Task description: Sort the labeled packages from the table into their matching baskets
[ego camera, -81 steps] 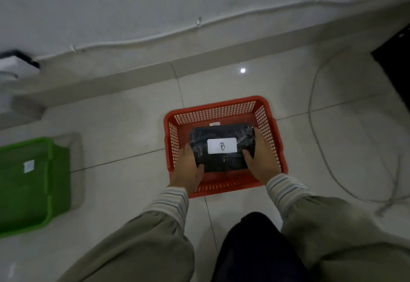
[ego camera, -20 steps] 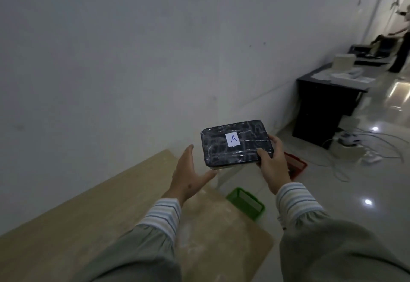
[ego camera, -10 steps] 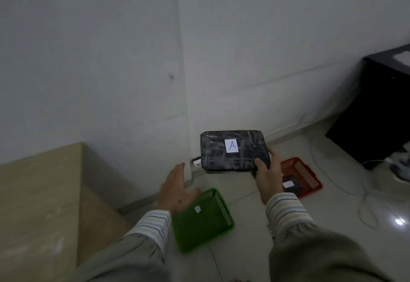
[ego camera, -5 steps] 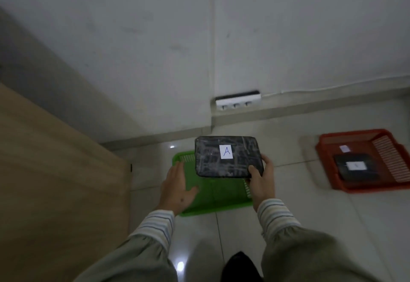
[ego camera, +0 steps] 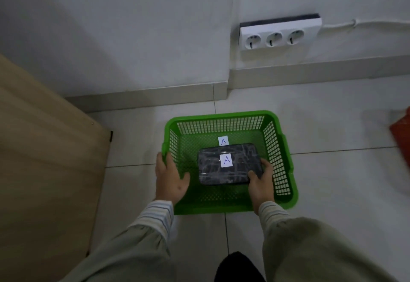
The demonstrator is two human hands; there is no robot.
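A black wrapped package (ego camera: 210, 171) with a white label marked A sits low inside the green basket (ego camera: 286, 202) on the floor. A second white A label (ego camera: 223, 141) is stuck on the basket's bottom just behind the package. My right hand (ego camera: 260, 184) grips the package's near right corner. My left hand (ego camera: 169, 178) is spread flat over the basket's left rim, apart from the package and holding nothing.
The wooden table (ego camera: 44, 171) stands to the left, its corner close to the basket. A corner of the red basket (ego camera: 401, 131) shows at the right edge. A triple wall socket (ego camera: 277, 35) and a skirting board run behind.
I have bent down over the green basket and lowered the A package into it. My left hand has come to the basket's left rim.
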